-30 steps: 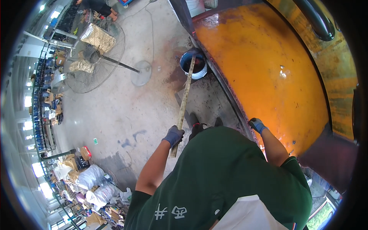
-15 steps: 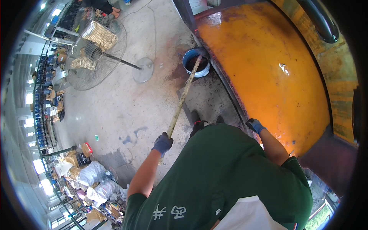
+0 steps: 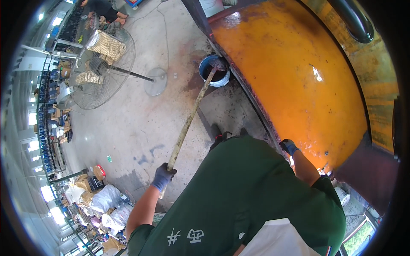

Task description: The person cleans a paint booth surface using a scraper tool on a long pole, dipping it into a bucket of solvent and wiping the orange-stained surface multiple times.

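A long, pale, stained pole (image 3: pixel 188 124) is gripped near its lower end by my left hand (image 3: pixel 163 176), in a dark-palmed blue glove. The pole's far end, with a dark, flattish head (image 3: pixel 219 64), is in a blue bucket (image 3: pixel 205 67) of dark contents. The exact shape of that head is hard to make out. On the right, a big vat of orange liquid (image 3: pixel 294 81) fills much of the view. My gloved right hand (image 3: pixel 288 146) is closed over the vat's near rim (image 3: pixel 252 91), its fingers partly hidden.
A large caged floor fan (image 3: pixel 102 68) stands at the left on a round base (image 3: pixel 155 82). Bags and boxes (image 3: pixel 106 200) are piled at the lower left. A person (image 3: pixel 109 10) is at the far upper left. A cable runs over the floor.
My left hand has moved down and left, drawing the pole back. Its dark head now shows higher in the bucket, by the rim. My right hand stays at the vat's edge.
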A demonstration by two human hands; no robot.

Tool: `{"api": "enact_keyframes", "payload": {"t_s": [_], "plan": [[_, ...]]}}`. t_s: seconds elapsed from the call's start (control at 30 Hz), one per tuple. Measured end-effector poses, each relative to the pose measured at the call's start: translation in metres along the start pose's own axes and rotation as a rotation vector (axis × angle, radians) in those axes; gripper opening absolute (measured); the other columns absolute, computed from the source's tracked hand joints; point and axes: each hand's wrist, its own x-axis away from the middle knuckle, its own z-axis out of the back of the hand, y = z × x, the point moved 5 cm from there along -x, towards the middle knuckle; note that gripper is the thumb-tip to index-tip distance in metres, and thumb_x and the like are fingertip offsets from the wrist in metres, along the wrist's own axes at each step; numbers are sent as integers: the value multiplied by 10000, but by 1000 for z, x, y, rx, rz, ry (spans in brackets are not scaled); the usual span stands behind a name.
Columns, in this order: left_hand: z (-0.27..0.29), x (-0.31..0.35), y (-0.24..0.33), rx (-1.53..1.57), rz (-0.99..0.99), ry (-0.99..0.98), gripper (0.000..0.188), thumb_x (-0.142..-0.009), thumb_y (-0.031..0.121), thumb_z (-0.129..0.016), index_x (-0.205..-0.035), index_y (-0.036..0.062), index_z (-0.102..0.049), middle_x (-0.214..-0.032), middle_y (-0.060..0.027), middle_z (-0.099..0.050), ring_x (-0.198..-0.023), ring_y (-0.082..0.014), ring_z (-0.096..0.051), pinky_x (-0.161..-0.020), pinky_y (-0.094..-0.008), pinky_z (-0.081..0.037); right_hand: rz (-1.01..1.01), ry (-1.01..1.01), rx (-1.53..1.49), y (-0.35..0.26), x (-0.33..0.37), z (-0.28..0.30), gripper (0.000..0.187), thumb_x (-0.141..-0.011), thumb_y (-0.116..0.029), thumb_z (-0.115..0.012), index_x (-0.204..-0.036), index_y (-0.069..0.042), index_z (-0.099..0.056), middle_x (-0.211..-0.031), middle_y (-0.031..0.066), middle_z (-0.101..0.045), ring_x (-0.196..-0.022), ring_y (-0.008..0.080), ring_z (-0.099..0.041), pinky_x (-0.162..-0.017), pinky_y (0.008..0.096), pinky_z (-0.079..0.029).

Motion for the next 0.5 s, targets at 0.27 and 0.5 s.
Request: {"api": "enact_keyframes", "payload": {"t_s": [0.27, 0.5], "plan": [[-16, 18, -10, 70, -94, 43, 224, -740, 116, -750, -850, 34, -573, -592, -47, -583, -464, -123, -539, -426, -282, -445, 160, -135, 79, -95, -27, -58, 336, -805, -361, -677, -935, -52, -696, -755, 68, -664, -632, 181, -605, -578, 327, -487], [0, 38, -8, -14, -129, 57, 234, -725, 111, -774, -843, 39, -584, -598, -35, -576, -450, -119, -517, -425, -281, -436, 476, -295, 298, -302, 8, -144, 425, -875, -329, -606, -1128, 13, -607, -898, 141, -673, -751, 200, -647, -690, 340, -512]]}}
